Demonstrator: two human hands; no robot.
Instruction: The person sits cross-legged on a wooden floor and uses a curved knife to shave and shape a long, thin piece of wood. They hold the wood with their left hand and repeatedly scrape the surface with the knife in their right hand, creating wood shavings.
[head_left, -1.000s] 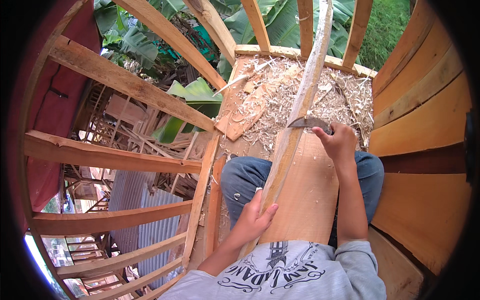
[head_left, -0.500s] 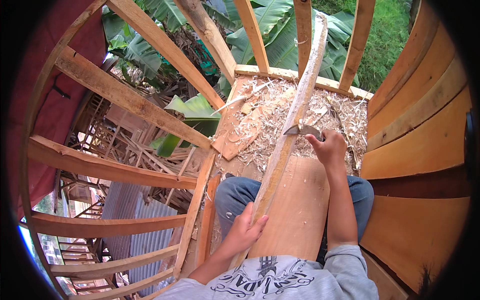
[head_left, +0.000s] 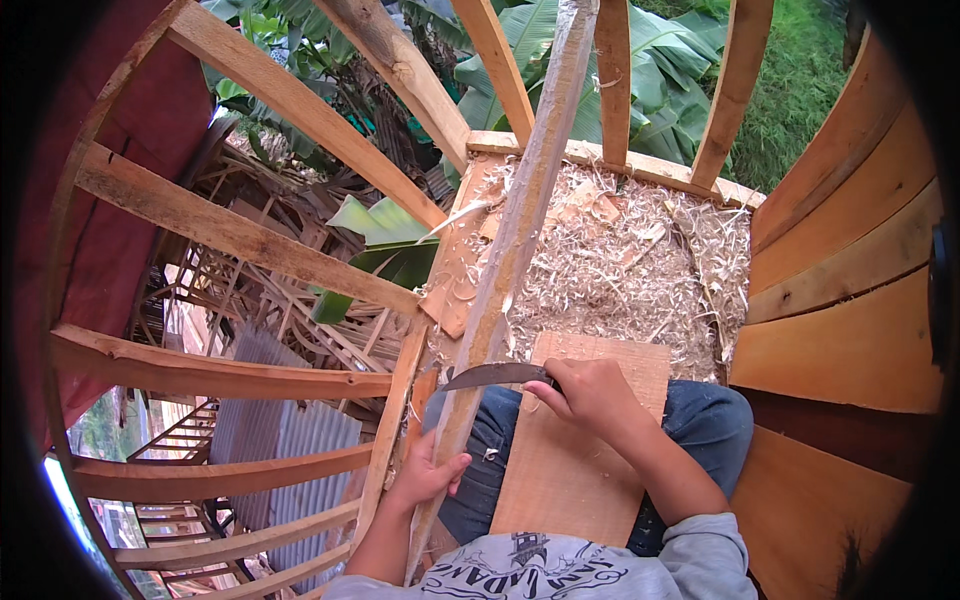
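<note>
Knife [head_left: 490, 375] over pole [head_left: 510, 250], a hand on each

The right hand [head_left: 600, 395] had its fingers wrapped round the knife's handle, the thumb stretched toward the blade. The left hand [head_left: 425, 478] had its fingers curled round the near part of the pole, holding it.

The pole lay to the left of the right fingers, its long axis slanting from near left to far right. The blade pointed left and crossed the pole just beyond the left hand; whether its edge touched the wood could not be told. Of the two hands, the left was nearer the pole, being on it.

A flat board [head_left: 590, 440] lay between the legs [head_left: 715, 420], right of the pole. Farther off, shavings [head_left: 620, 270] lay loose, in no container, bounded by wooden rails [head_left: 250, 235] on the left and far sides and planks [head_left: 830, 345] on the right.
</note>
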